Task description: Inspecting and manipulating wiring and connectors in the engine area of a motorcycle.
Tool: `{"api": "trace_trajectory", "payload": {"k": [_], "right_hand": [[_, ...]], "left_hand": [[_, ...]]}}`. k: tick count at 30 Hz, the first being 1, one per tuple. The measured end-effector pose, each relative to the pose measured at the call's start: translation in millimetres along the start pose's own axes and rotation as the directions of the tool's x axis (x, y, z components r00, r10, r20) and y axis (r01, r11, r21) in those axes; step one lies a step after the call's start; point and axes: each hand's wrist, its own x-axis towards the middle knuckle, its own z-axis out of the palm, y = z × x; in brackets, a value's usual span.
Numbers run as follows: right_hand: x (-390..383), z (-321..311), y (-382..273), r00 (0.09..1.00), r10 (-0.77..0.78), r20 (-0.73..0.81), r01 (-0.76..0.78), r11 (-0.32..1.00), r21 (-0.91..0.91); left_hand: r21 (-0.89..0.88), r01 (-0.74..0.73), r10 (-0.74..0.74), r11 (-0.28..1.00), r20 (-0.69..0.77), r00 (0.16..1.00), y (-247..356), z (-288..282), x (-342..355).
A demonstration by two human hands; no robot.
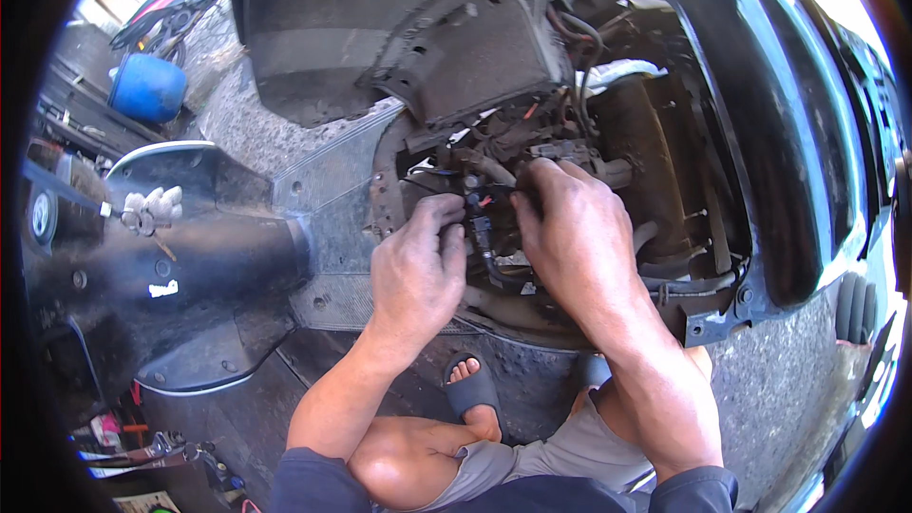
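A scooter's engine bay (518,147) lies exposed in front of me, full of dirty wiring, hoses and metal parts. My left hand (418,266) reaches in at its left side, thumb and fingers drawn together beside a black cable with a connector (483,233). Whatever sits between those fingertips is too small to make out. My right hand (579,223) is over the middle of the bay, its fingers curled down among the parts next to a metal engine piece (562,150). The right fingertips are partly hidden, and what they grip does not show. Both hands look smudged with grime.
A large dark plastic panel (323,47) stands raised beyond the bay. The black seat (769,123) is on the right. Leftward are the ribbed footboard (337,199) and front shield (218,271), with a key bunch (152,211). A blue drum (149,87) stands far left.
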Motion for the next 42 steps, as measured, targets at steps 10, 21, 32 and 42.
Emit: {"api": "trace_trajectory", "payload": {"k": [10, 21, 32, 42], "right_hand": [[-3, 0, 6, 0.998, 0.059, 0.038, -0.058, 0.998, -0.020], [-7, -3, 1, 1.000, -0.013, 0.009, 0.013, 1.000, 0.020], [-1, 2, 5, 0.998, 0.020, -0.052, -0.018, 0.999, 0.044], [1, 3, 5, 0.995, 0.074, -0.064, -0.072, 0.997, 0.039]], "left_hand": [[-0.011, 0.066, -0.066, 0.998, -0.003, 0.998, 3, 6, 1], [0.067, 0.057, -0.054, 0.996, -0.048, 0.997, 5, 6, 1], [-0.017, 0.054, -0.054, 0.998, -0.034, 0.998, 11, 2, 2], [-0.078, 0.072, -0.074, 0.994, -0.030, 0.997, 17, 7, 15]]}}
